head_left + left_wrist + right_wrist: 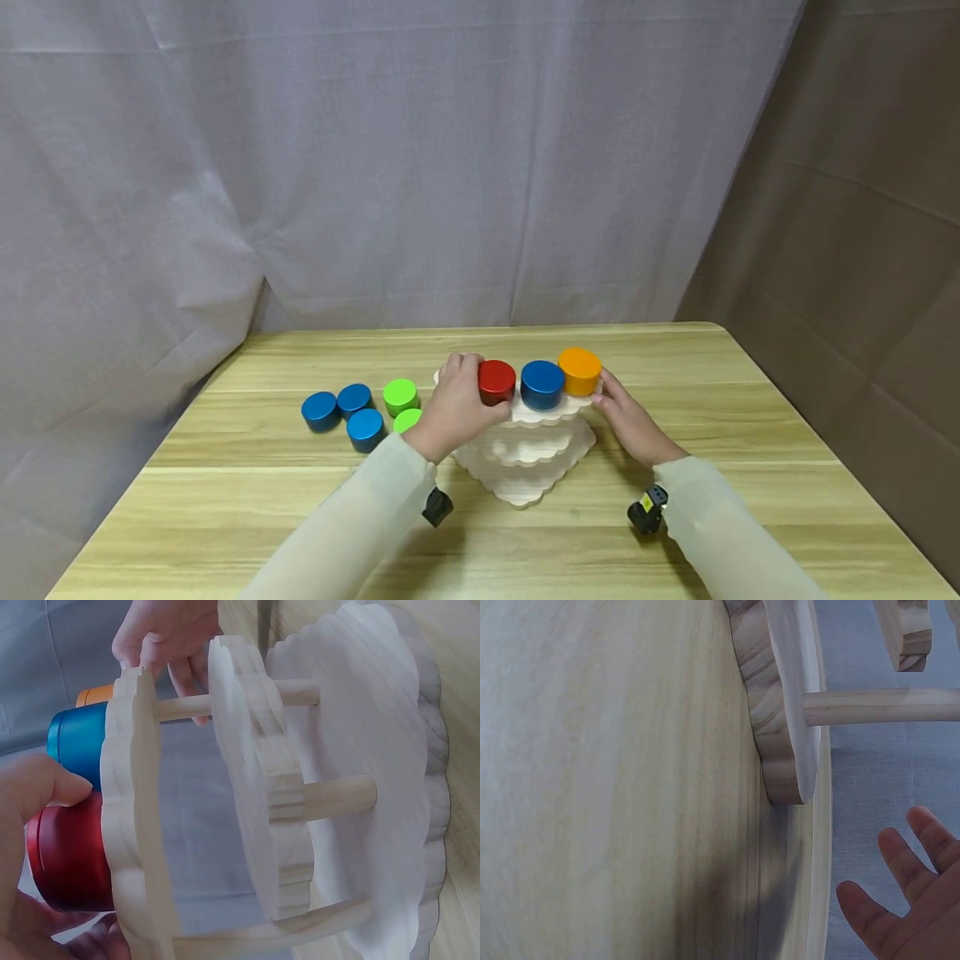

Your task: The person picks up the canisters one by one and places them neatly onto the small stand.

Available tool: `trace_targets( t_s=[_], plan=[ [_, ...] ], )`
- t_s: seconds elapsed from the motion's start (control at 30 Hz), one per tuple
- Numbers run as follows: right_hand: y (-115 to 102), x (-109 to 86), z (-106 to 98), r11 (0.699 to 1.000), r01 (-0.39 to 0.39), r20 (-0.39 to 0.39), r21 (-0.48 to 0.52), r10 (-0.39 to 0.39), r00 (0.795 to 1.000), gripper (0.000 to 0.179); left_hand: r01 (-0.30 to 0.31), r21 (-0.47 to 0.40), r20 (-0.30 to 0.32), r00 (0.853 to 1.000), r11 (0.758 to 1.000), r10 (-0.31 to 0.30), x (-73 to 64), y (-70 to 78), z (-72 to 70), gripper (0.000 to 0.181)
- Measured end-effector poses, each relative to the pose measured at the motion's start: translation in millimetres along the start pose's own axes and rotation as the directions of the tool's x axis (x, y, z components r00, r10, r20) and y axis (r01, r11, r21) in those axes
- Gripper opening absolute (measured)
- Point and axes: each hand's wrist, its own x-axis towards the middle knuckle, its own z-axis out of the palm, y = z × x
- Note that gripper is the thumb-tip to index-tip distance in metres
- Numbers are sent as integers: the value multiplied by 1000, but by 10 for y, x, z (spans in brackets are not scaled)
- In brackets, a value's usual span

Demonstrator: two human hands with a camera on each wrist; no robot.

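Observation:
A three-tier pale wooden stand (525, 483) with scalloped boards rises from the table on wooden posts. Red (497, 382), blue (542, 385) and orange (580, 372) round tins sit along its top board. My left hand (459, 408) grips the red tin (71, 855), its thumb lying beside the blue tin (79, 742) in the left wrist view. At the top board's right end, my right hand (633, 421) holds the edge between thumb and forefinger, right by the orange tin. Its other fingers (904, 870) stretch out loosely below, as the right wrist view shows.
Several loose tins stand on the wood-grain table (247, 517) left of the stand: blue ones (321, 412) and two green ones (401, 397), one partly behind my left hand. A grey curtain (390, 167) hangs behind the table, and a brown one (847, 208) at the right.

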Motion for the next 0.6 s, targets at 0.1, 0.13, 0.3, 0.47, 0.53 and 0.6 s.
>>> trace_targets(
  t_s=[0.1,0.13,0.3,0.47,0.53,0.6],
  plan=[
    [10,4,0,1000,-12,4,-11,12,1000,61,-22,3,-34,999,1000,22,-25,-10,-18,69],
    [11,4,0,1000,-14,4,-13,14,1000,61,-42,6,-54,998,999,42,-39,-18,-34,71],
    [-2,-2,-4,1000,0,-3,-8,0,1000,61,-149,23,-132,980,989,150,-120,-98,-165,72],
    [-21,-12,-8,1000,9,-6,1,-9,1000,62,-211,33,-164,963,977,214,-208,-214,-302,73],
    [-18,-10,-7,1000,6,-5,-2,-6,1000,62,-227,41,-181,956,973,231,-242,-265,-345,73],
    [-15,-9,-5,1000,2,-4,-4,-2,1000,62,-234,61,-200,949,970,242,-275,-319,-380,72]
  ],
)
